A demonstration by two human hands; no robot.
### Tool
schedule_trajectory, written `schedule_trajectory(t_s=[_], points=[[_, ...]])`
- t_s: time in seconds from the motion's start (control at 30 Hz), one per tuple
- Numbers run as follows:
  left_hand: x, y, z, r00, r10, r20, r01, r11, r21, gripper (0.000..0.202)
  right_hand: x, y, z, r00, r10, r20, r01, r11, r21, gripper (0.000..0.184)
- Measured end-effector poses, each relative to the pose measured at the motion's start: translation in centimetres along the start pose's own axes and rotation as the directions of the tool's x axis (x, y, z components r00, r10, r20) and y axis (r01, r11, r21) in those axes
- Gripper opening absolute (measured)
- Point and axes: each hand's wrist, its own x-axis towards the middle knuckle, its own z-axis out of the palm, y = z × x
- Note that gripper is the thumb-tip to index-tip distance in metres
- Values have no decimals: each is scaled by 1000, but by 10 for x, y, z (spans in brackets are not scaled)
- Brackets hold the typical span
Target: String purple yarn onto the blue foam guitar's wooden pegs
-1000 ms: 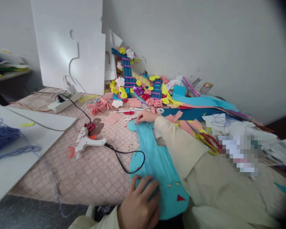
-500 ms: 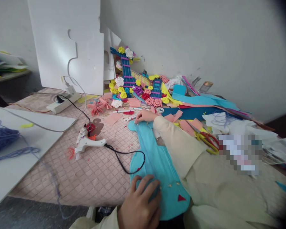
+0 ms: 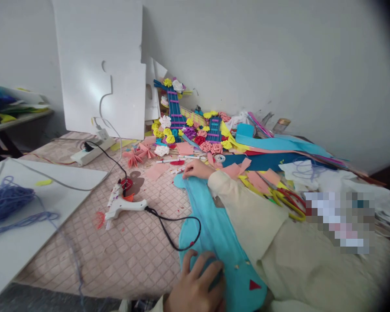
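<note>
A: Where's the turquoise felt piece (image 3: 214, 225)?
B: Flat on the worktop (image 3: 133, 247), pinned at both ends. Left grip (image 3: 196, 286) is on the near, wide end. Right grip (image 3: 195, 169) is on the far, narrow tip.
A: Long axis?
B: It runs from left grip to right grip, straight away from the person and leaning slightly left. The right sleeve lies along its right edge.
A: Grip state?
B: Left is wide, fingers spread and palm down on the felt, holding nothing. Right has its fingertips bent onto the tip; can't tell whether it pinches or just presses.
A: Neighbours?
B: A red triangle (image 3: 254, 285) sits on the felt, just right of the left grip. The glue gun (image 3: 125, 204) lies left of the felt, between the grips, and its black cable (image 3: 169, 229) loops onto the felt's left edge. The scissors (image 3: 289, 201) lie right of the sleeve. The paper flowers (image 3: 195, 130) are beyond the right grip.
</note>
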Motion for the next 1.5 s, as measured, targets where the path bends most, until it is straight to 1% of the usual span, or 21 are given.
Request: schedule_trajectory(t_s=[0.17,0.23,0.3,0.37,0.43,0.47,0.5,0.57,0.63,0.7,0.73,0.77,0.83,0.9,0.93,1.03,1.1,1.17,1.23,1.33,1.5], points=[[2,-1,4,1000,16,-7,-16,1000,-2,14,0,-3,4,1000,-4,-21,3,999,-33,25],[2,-1,3,1000,26,11,-26,1000,11,15,1,-1,4,1000,6,-3,-6,999,-40,25],[3,-1,-3,998,35,45,-37,999,31,19,2,1,4,1000,14,21,-13,999,-47,25],[7,-2,-17,998,37,51,-40,998,47,22,3,2,3,999,16,42,-14,999,-52,24],[15,-6,-39,998,27,64,-30,999,42,24,3,3,2,998,14,56,-11,998,-58,23],[19,-9,-52,992,25,126,-28,999,24,27,3,3,2,998,14,60,-10,998,-61,23],[24,-12,-64,986,-12,166,11,1000,10,29,3,4,2,998,14,63,-10,998,-65,23],[32,-19,-84,974,-93,205,101,995,-27,30,4,5,2,998,15,65,-10,997,-71,23],[39,-28,-95,966,-145,213,160,986,-55,27,4,6,3,998,14,63,-9,997,-76,23],[45,-38,-98,951,-188,245,205,978,-45,25,3,6,4,998,12,61,-7,996,-84,23],[49,-44,-96,934,-218,285,232,973,-16,25,3,6,4,998,12,62,-6,996,-89,23],[53,-51,-94,906,-256,338,262,965,29,25,3,6,4,998,13,67,-6,995,-95,23],[65,-67,-86,826,-324,461,286,946,151,25,2,4,2,996,14,86,-5,994,-107,23],[80,-85,-73,768,-357,531,253,932,260,26,1,2,-1,993,18,115,-4,993,-119,22],[87,-94,-66,758,-373,535,237,922,307,26,1,1,-3,992,20,128,-4,992,-126,22],[103,-118,-39,768,-422,481,251,891,379,26,-1,-5,-6,989,38,144,-16,988,-151,23],[107,-130,-23,777,-454,436,273,867,416,27,-4,-8,-6,990,64,128,-41,984,-173,24],[106,-138,-12,785,-472,402,286,851,440,28,-7,-12,-3,990,98,97,-77,978,-196,25],[102,-142,-6,794,-475,379,290,845,450,27,-9,-14,-1,989,130,66,-113,970,-216,25],[97,-143,-4,811,-462,359,283,847,450,25,-13,-17,1,987,159,36,-146,960,-239,25],[92,-142,-2,821,-474,318,305,835,458,28,-16,-19,-1,987,157,25,-146,955,-260,24]])
